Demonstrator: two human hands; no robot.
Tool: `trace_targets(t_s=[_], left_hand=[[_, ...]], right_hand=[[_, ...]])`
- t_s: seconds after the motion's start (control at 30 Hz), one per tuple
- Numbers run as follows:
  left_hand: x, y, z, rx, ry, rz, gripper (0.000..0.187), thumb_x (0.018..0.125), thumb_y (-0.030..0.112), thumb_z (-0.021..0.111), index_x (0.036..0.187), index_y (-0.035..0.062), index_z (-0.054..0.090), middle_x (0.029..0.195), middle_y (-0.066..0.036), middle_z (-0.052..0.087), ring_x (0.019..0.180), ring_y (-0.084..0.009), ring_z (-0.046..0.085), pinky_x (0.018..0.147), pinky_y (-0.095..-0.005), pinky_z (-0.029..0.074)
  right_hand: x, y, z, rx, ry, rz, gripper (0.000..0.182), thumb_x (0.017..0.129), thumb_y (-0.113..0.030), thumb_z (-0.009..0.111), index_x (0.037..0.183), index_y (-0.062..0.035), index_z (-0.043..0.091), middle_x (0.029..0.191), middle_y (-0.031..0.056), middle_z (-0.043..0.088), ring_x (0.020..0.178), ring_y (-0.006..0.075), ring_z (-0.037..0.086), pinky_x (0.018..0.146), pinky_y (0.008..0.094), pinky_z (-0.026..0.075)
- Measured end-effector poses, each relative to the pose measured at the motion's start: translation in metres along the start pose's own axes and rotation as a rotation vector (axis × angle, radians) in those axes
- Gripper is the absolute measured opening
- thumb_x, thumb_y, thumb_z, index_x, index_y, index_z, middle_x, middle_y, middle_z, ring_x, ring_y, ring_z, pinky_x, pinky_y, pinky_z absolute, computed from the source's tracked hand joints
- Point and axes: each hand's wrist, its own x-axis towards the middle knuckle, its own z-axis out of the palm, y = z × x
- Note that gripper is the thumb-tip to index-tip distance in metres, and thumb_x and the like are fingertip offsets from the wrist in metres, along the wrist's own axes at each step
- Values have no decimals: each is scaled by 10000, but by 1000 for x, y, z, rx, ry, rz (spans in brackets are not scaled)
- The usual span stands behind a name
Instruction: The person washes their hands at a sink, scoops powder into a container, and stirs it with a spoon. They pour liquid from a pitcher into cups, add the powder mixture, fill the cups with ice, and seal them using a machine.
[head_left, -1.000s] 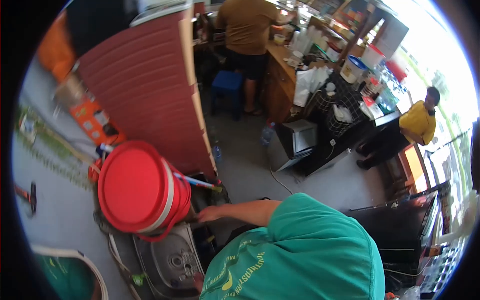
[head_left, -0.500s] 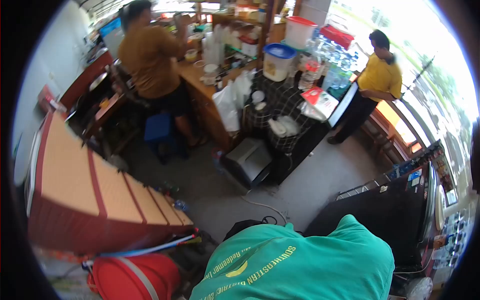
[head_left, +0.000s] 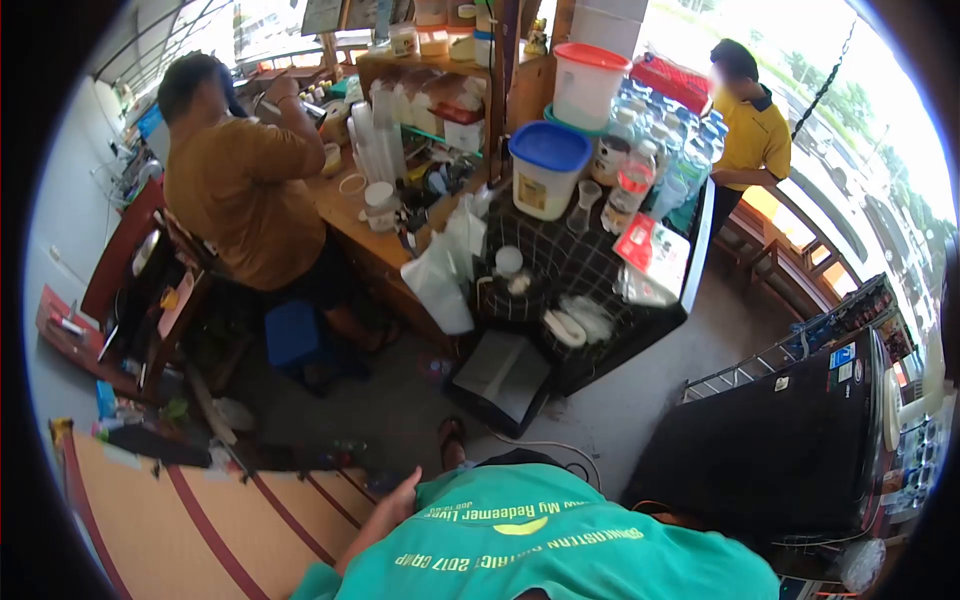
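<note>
My left hand (head_left: pixel 398 502) shows at the lower left, beside the green shirt (head_left: pixel 560 530) that I wear. Its fingers look stretched out and nothing can be seen in them, though part of the hand is hidden at the shirt's edge. Nearest to it is the striped wooden panel (head_left: pixel 230 510) on the left. My right hand is out of view. One sandalled foot (head_left: pixel 452 440) shows on the floor ahead, near a dark grey box-shaped object (head_left: pixel 505 380).
A counter with a dark checked cover (head_left: pixel 545 265) stands ahead, bearing a blue-lidded tub (head_left: pixel 548 175) and bottles (head_left: pixel 632 185). A person in brown (head_left: pixel 240 190) is by the wooden counter; another in yellow (head_left: pixel 750 135) stands beyond. A black fridge (head_left: pixel 750 440) is right, a blue stool (head_left: pixel 295 335) left.
The view has moved closer to the counters. My left hand has come into sight, and the red bin has left the view. The person in brown has a raised arm.
</note>
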Motion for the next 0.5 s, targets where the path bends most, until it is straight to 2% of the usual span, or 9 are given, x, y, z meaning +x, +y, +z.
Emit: trace_targets(t_s=[0.03,0.1,0.13,0.2,0.3,0.33,0.37,0.47,0.5], left_hand=[[-11,46,-8,19,-27,-147,687,964,578,575,1328,-5,573,1174,-257,667,1092,-370,647,895,-489,547],[-23,153,-5,522,431,342,704,929,611,597,1287,5,582,1051,-273,685,866,-403,718,603,-593,580],[-37,216,0,720,547,438,602,933,503,627,1223,-24,614,992,-246,701,814,-385,729,596,-558,598],[-50,346,-11,1472,767,784,319,893,296,654,955,-8,727,823,-259,710,663,-383,720,628,-407,621],[-121,465,28,861,1029,1145,253,917,259,609,1017,41,688,1022,-193,727,950,-350,712,839,-494,562],[-103,514,8,954,1315,1312,346,919,286,608,1177,58,646,1134,-196,700,1095,-367,656,954,-501,508],[-108,550,6,892,1345,1328,428,915,286,614,1296,94,595,1199,-191,683,1112,-391,641,948,-504,508],[-109,639,-5,862,1398,1311,463,926,279,612,1365,137,576,1206,-187,680,1121,-391,634,958,-501,506],[-107,658,-8,896,1422,1406,465,938,271,602,1385,151,569,1209,-185,681,1127,-389,633,962,-503,504]], right_hand=[[-14,-12,14,66,17,12,399,949,-367,569,1149,-61,729,1147,155,719,1087,296,681,892,451,546],[-40,-32,46,200,49,37,404,949,-370,573,1152,-57,728,1147,158,719,1088,293,681,893,448,545],[-53,-44,59,262,68,43,407,949,-372,576,1153,-55,728,1147,160,719,1088,292,681,893,446,545],[-77,-66,87,376,97,53,412,949,-376,580,1155,-51,727,1146,162,719,1089,289,681,894,443,544],[-115,-99,124,523,136,84,420,949,-381,586,1159,-45,726,1146,167,719,1090,285,681,895,439,543],[-128,-110,135,564,147,97,423,949,-382,588,1161,-43,726,1145,168,719,1091,283,681,896,437,543],[-140,-117,147,605,161,114,426,949,-384,590,1162,-41,725,1145,170,719,1091,282,681,896,435,543],[-168,-139,175,713,177,174,435,949,-389,597,1166,-35,724,1145,174,720,1092,277,681,898,431,542],[-176,-143,184,745,181,198,438,949,-391,599,1167,-33,724,1144,175,720,1093,276,681,898,429,541]])
